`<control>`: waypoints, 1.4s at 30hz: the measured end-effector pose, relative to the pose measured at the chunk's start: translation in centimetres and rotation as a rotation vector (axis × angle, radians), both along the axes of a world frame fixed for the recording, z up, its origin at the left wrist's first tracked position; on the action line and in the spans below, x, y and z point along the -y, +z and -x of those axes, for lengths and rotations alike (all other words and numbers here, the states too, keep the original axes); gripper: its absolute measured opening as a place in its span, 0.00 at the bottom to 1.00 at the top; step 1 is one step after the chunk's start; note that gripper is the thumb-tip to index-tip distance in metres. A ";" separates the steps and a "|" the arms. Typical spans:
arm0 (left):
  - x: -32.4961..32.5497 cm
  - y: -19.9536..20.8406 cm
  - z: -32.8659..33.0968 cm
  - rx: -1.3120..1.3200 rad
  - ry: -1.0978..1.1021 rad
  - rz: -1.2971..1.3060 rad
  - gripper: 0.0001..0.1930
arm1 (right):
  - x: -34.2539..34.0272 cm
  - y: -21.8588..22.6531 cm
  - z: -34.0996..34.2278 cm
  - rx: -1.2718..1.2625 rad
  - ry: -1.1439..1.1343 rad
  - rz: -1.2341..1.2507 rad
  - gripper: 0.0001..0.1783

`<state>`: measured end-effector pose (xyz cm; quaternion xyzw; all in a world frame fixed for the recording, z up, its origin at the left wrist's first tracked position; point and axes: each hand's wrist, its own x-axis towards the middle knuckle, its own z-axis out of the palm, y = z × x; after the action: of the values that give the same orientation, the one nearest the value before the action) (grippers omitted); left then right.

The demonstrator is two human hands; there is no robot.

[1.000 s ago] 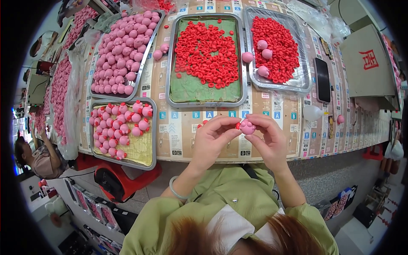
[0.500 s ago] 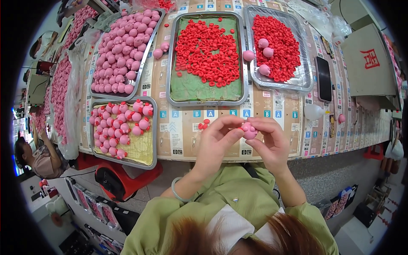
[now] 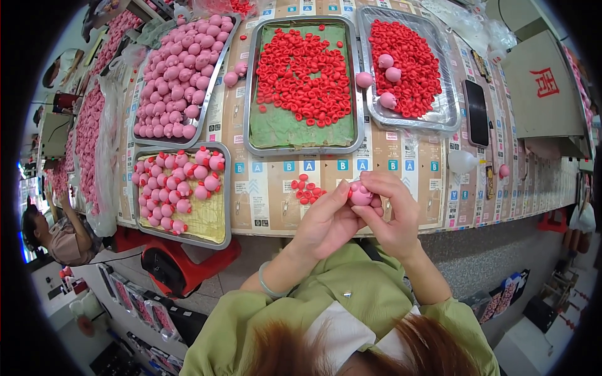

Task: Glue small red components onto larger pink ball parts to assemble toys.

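Note:
Between my two hands, just over the table's near edge, is a pink ball-shaped figure (image 3: pixel 360 195) with small bumps on it and a bit of red at its left side. My left hand (image 3: pixel 323 222) holds it from the left, thumb up against it and fingers curled underneath. From the right, my right hand (image 3: pixel 396 216) grips it with thumb and fingers. Small red oval pieces (image 3: pixel 307 193) lie on the table beside my left hand. Part of the figure is covered by my fingers.
Beyond my hands stands a green-lined tray (image 3: pixel 269 139) of red rings; right of it, a plastic-covered tray (image 3: pixel 448 116) holds red pieces and pink balls. Two trays of pink figures (image 3: pixel 182 69) stand left. A phone (image 3: pixel 476 113) and a white bottle (image 3: pixel 462 161) lie right.
The pink figure has shifted slightly left and nearer to me. My left hand has turned and moved under it, and more red pieces on the table now show beside that hand.

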<state>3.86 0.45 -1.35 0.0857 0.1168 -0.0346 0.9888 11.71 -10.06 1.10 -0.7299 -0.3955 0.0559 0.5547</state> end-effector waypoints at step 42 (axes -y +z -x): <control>-2.1 -3.3 -0.9 -0.206 0.186 -2.617 0.21 | 2.0 -4.2 -3.5 -0.301 -0.175 0.377 0.16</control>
<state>4.77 2.54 -4.67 0.9625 0.1436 0.1649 0.1603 15.18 -12.09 -3.12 -0.8353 -0.2261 0.1884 0.4643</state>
